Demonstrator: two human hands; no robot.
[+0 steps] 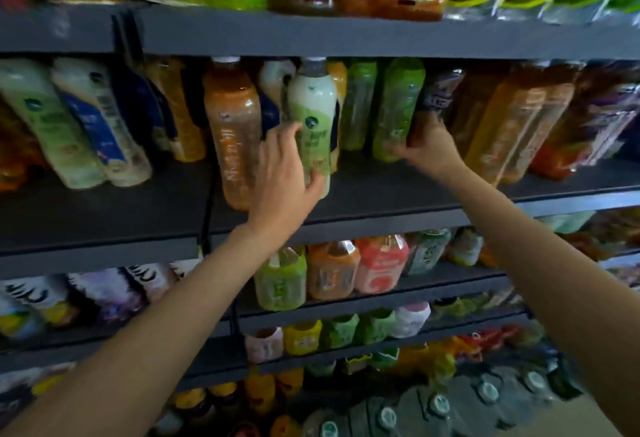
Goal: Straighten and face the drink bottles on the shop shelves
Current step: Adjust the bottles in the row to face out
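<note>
Left hand [282, 173] fingers curled round milky white-green plastic bottle [313, 118], right hand [427, 146] gripping dark bottle [438, 97], grey shelf [381, 191].

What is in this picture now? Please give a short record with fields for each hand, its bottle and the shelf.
left hand: left hand grips the white and green bottle
right hand: right hand holds a dark bottle, beside the green bottle
neighbour: orange bottle stands left of the left hand
shelf: dark shelf, bottles set back from its front edge
image: blurred, labels unreadable
</note>
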